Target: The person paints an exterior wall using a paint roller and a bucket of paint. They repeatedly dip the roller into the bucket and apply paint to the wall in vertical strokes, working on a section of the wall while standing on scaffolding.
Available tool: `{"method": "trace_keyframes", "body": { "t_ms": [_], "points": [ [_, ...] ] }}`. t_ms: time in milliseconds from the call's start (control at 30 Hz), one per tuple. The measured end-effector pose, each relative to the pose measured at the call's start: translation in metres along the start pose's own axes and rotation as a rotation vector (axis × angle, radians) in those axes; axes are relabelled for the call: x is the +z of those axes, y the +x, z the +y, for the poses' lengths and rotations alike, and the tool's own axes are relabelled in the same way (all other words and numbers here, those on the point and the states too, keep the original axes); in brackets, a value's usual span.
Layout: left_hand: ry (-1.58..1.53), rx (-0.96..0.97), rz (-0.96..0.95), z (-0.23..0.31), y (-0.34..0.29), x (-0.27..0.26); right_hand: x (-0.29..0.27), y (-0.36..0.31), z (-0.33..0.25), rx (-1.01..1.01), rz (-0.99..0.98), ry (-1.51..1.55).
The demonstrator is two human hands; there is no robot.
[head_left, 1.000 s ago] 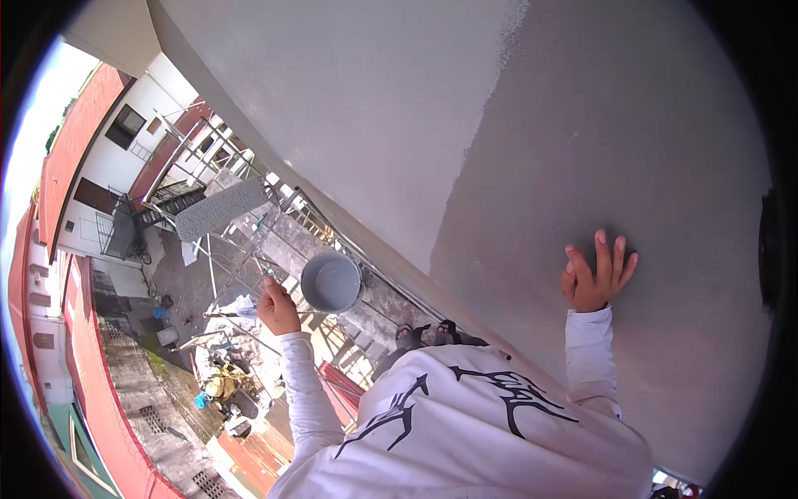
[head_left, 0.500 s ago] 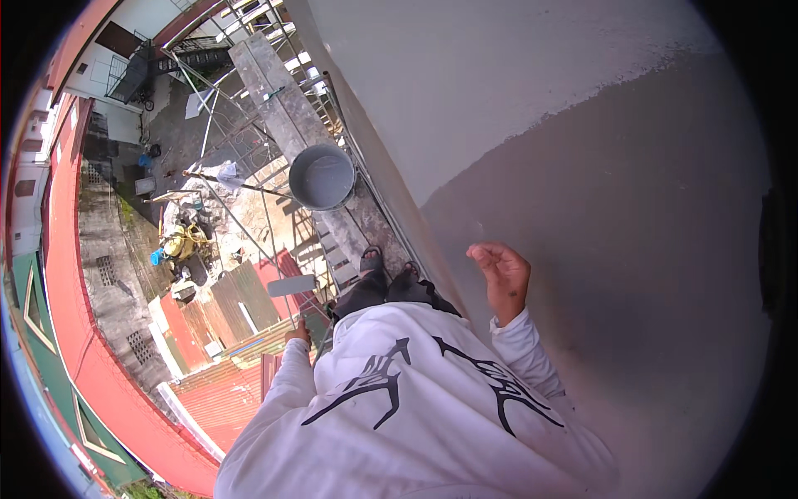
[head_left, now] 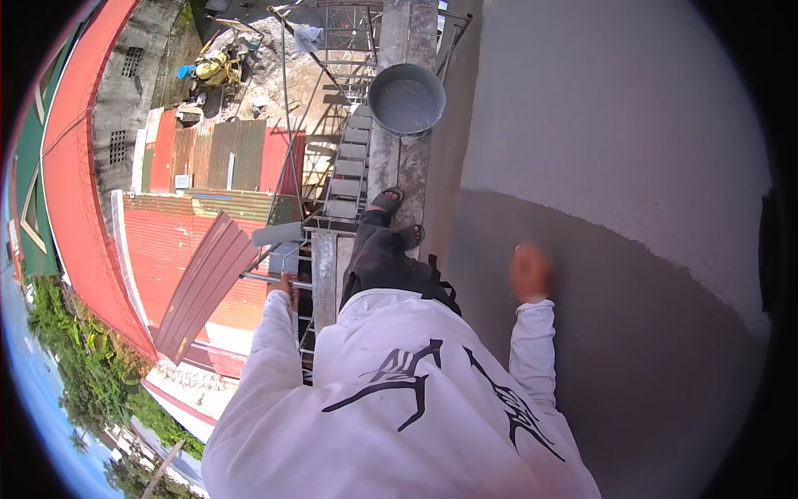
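Note:
My left hand [head_left: 283,285] is closed around a trowel, out over the scaffold's left side. The trowel's flat grey blade [head_left: 278,234] shows just beyond my fingers; the handle is mostly hidden. My right hand [head_left: 530,272] is raised in front of the grey wall [head_left: 598,324], smeared by motion, so its fingers cannot be made out. Whether it touches the wall, I cannot tell. The wall has a darker grey area low down and a lighter one above. A round dark bucket [head_left: 406,100] with grey material inside stands on the planks ahead of my feet.
Narrow scaffold planks [head_left: 413,170] carry my sandalled feet [head_left: 387,200] beside the wall. Metal scaffold tubes [head_left: 287,108] and a ladder-like row of steps [head_left: 347,166] lie to the left. Far below are corrugated roofs [head_left: 224,224] and a yellow machine [head_left: 214,68].
My view has turned, so the bucket and planks now appear higher and farther right. My right hand has moved along the wall and become blurred. The trowel stays in my left hand.

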State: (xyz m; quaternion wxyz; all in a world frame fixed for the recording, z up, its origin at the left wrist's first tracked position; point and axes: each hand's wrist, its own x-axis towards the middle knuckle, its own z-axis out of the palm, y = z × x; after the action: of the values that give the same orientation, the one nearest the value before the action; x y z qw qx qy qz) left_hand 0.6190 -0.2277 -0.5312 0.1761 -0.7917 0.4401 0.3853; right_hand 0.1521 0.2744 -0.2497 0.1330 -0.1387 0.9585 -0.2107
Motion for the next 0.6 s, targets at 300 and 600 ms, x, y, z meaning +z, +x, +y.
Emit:
{"method": "trace_keyframes", "body": {
  "t_ms": [300, 600],
  "points": [
    [0.03, -0.134, -0.016, -0.097, -0.001, 0.037, 0.058, -0.011, 0.042, -0.026, -0.342, -0.243],
    [-0.062, -0.238, 0.023, -0.185, -0.018, 0.061, 0.075, -0.013, 0.052, -0.004, -0.363, -0.343]
  ]
}}
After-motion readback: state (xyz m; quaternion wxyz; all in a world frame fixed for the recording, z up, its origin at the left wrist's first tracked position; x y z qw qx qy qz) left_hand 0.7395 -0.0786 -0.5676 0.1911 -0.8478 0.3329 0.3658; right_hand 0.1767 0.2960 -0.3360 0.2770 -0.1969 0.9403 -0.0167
